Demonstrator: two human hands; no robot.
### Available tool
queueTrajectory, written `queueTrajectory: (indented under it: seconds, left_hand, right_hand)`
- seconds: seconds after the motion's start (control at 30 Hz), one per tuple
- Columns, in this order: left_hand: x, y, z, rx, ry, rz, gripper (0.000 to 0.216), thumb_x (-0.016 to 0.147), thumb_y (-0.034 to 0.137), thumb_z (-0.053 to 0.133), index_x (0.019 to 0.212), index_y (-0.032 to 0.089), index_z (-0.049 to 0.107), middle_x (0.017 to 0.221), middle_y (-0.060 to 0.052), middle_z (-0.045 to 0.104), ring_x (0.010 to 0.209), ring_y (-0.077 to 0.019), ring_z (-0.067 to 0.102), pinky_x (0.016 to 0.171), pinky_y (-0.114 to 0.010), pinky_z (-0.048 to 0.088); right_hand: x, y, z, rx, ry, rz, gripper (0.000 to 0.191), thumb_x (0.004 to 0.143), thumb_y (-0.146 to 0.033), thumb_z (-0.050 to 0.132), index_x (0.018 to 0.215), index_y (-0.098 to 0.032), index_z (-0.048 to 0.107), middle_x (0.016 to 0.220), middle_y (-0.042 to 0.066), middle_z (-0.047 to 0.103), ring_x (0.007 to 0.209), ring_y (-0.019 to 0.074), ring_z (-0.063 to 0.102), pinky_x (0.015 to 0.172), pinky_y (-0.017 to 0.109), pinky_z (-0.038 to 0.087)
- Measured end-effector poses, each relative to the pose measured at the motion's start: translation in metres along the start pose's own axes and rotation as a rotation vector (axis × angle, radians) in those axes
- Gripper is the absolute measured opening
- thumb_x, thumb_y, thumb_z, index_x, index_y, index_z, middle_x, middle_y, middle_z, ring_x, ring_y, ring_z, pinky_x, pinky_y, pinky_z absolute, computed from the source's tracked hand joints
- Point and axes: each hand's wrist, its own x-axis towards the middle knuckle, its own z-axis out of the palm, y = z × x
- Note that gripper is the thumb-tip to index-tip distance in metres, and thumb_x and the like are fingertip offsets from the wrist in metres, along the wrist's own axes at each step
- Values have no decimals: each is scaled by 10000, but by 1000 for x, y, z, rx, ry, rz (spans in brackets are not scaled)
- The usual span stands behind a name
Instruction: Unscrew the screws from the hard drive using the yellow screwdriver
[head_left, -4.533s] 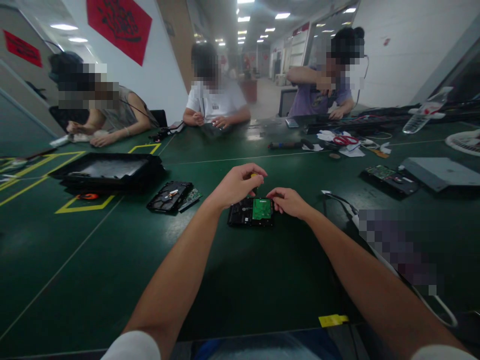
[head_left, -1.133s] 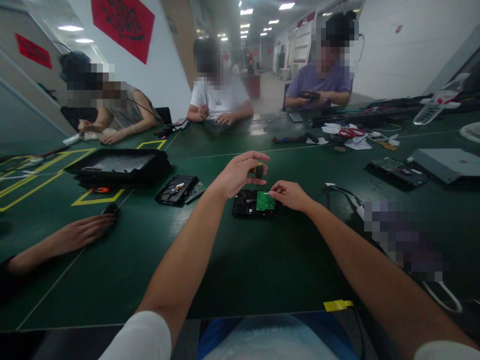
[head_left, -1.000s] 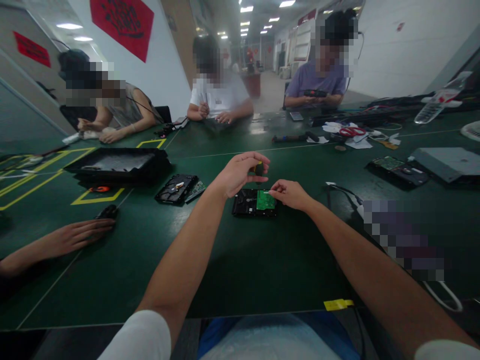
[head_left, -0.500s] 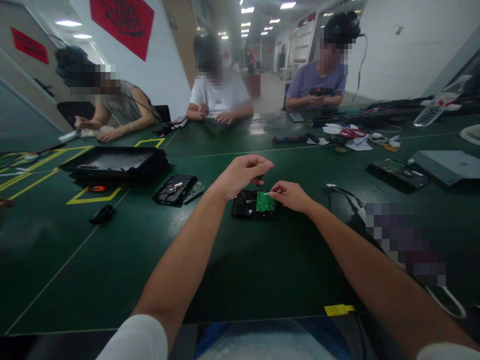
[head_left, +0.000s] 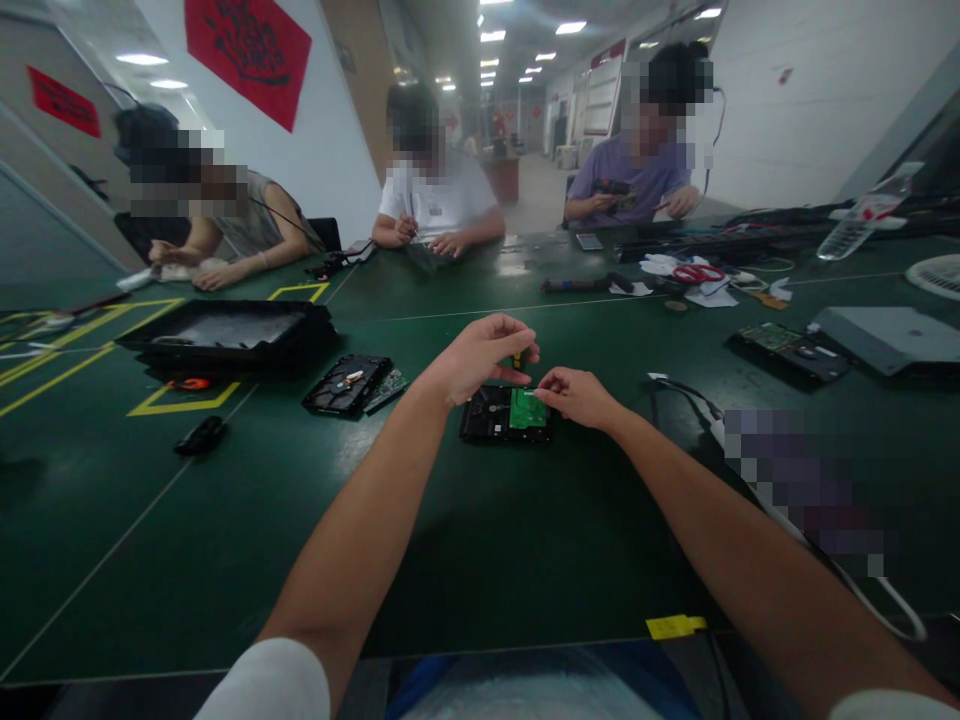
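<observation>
A long office room with strip lights and a red poster (head_left: 251, 55) on a white column opens behind a dark green desk (head_left: 465, 560), its glossy top crossed by thin pale lines. On the desk, straight ahead of the wearer, a black hard drive (head_left: 484, 412) lies flat, its green circuit board (head_left: 528, 408) facing up. Above its far edge the left hand (head_left: 486, 358) has its fingers curled around a screwdriver (head_left: 517, 360) with some yellow on it; the right hand (head_left: 576, 396) has thumb and fingers narrowed at the board's far right corner, though whether they grip anything I cannot tell. Left of these lie a second drive (head_left: 346, 384), a loose circuit board (head_left: 385, 390) and black trays (head_left: 296, 352); to the right, a third drive (head_left: 787, 353) sits beside a grey metal box (head_left: 892, 338). Three people sit along the far side. Compared with about a second ago, another person's hand has gone from the left of the desk, and the small black object (head_left: 201, 436) it was touching lies there alone. The person in purple (head_left: 634, 175), whose hands were together half a second ago, now has them apart, one holding a dark tool (head_left: 613, 187).
</observation>
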Motion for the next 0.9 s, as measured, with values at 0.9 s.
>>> queueTrajectory:
  seconds: [0.9]
  left_hand:
    - [4,-6,0,47,32,81,214,899,380,758,899,166,750,968,-69,698,834,-148,623,632,-224,515]
  right_hand:
    - [0,0,0,1,3,-2,176,968,-368,730,1024,-202,710,824,25,747,581,119,644,508,225,498]
